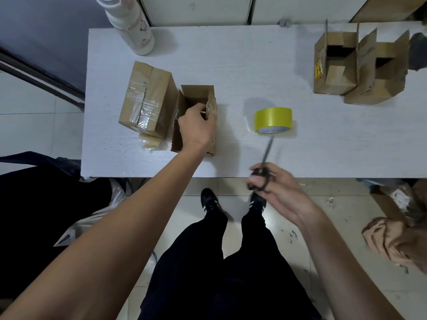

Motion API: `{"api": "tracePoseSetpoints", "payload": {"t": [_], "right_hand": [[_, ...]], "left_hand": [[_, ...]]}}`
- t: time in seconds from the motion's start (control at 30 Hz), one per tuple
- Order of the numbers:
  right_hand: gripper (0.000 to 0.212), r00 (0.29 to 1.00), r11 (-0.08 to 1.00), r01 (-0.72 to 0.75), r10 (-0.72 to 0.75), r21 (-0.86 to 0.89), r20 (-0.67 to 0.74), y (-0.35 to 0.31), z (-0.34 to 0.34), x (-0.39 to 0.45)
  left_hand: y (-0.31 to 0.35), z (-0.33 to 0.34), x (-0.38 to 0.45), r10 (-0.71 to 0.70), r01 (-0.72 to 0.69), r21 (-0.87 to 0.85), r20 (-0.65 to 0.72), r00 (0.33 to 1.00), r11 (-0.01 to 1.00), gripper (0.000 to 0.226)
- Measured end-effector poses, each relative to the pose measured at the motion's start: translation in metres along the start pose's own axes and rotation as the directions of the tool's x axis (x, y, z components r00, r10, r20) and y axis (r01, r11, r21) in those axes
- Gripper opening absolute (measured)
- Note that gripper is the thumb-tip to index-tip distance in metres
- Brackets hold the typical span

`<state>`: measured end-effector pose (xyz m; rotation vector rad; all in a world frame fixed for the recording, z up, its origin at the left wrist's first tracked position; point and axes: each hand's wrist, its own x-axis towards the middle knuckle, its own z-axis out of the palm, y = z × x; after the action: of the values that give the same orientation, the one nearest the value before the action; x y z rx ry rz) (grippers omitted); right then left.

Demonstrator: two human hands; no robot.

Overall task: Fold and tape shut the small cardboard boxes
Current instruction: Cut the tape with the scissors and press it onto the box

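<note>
The left hand [196,125] is gripping the right flap of an open box [196,98] standing near the table's [231,65] front-left edge, just beside a taped box [147,98]. The right hand [275,188] is curling round scissors [265,162], blades blurred, perhaps closed, pointing at the tape roll [273,120]. Bare tabletop is lying between the roll and two open boxes [355,65] far right.

White table [231,65], taped box [147,98], open boxes [355,65], yellow tape roll [273,118], bottle [131,24]
</note>
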<state>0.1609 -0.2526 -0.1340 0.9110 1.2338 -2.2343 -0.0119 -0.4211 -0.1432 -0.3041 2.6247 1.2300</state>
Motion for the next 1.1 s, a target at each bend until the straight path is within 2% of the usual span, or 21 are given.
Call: {"api": "tracePoseSetpoints", "payload": {"t": [0.07,0.13,0.27,0.47,0.63,0.73,0.87,0.93,1.03,1.1], "right_hand": [[0.041,0.995,0.995,-0.086,0.088,-0.060,0.043,0.007,0.027,0.015],[0.039,0.988,0.985,-0.139,0.144,-0.107,0.047,0.009,0.044,0.032],[0.016,0.985,0.972,-0.157,0.167,-0.174,0.044,0.004,0.062,0.062],[0.023,0.998,0.987,-0.061,0.061,-0.148,-0.009,-0.013,0.075,0.084],[0.002,0.996,0.995,0.051,-0.057,-0.083,-0.074,-0.018,0.078,0.086],[0.008,0.995,0.992,0.063,-0.070,-0.105,-0.065,-0.013,0.078,0.089],[0.040,0.993,0.994,-0.113,0.113,-0.006,0.040,-0.008,0.073,0.088],[0.047,0.984,0.989,-0.149,0.148,0.009,0.097,-0.012,0.067,0.084],[0.054,0.979,0.979,-0.159,0.173,-0.129,0.108,-0.017,0.053,0.074],[0.068,0.976,0.956,-0.170,0.197,-0.241,0.092,-0.017,0.043,0.065]], "left_hand": [[0.000,0.000,-0.001,0.005,-0.005,0.012,-0.012,1.000,1.000,0.022],[-0.001,0.001,-0.002,0.007,-0.006,0.023,-0.027,1.000,1.000,0.023],[-0.002,0.000,-0.003,0.030,-0.028,0.048,-0.047,0.998,0.998,0.023],[0.000,0.000,-0.004,0.050,-0.048,0.039,-0.058,0.997,0.998,0.021],[0.000,0.002,-0.004,0.045,-0.043,0.036,-0.065,0.997,0.998,0.024],[0.001,0.002,-0.002,0.026,-0.022,0.056,-0.079,0.997,0.998,0.023],[-0.001,0.002,0.001,0.003,0.002,0.067,-0.071,0.998,0.998,0.020],[-0.002,0.002,-0.001,0.008,-0.003,0.075,-0.064,0.998,0.997,0.019],[0.001,0.000,0.002,-0.009,0.019,0.086,-0.118,0.993,0.996,0.020],[0.005,-0.006,0.009,-0.039,0.053,0.088,-0.156,0.987,0.995,0.019]]}}
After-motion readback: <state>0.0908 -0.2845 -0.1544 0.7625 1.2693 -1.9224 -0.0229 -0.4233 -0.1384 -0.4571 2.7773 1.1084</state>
